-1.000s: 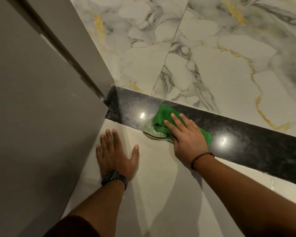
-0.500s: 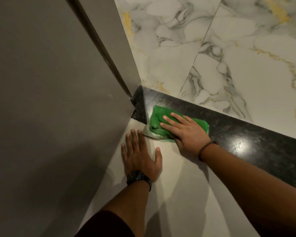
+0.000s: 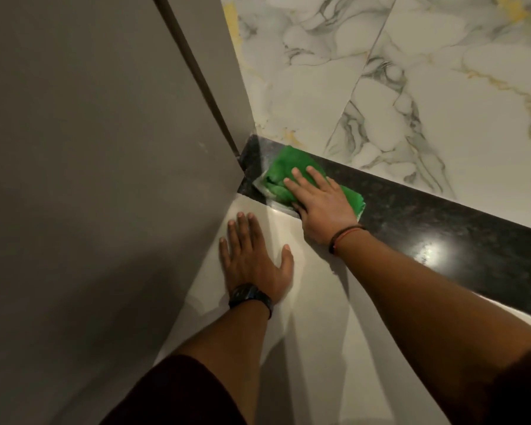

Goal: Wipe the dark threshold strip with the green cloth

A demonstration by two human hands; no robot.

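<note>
We are pressing our flat right hand (image 3: 321, 204) on the green cloth (image 3: 292, 176), fingers spread, pinning it to the dark threshold strip (image 3: 442, 228) at centre frame. Our left hand (image 3: 252, 256) is lying open, gripping nothing, on the pale floor (image 3: 319, 348) below, probably bracing us.

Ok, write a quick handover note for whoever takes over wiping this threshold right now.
Right hand: flat on the green cloth, pressing it onto the dark threshold strip.
Left hand: open, palm braced on the pale floor tile.
Cloth sits at the strip's end beside the grey door.
Done: cannot tell how much is clean.
Left: wipe the corner, then along the strip away from the door.
</note>
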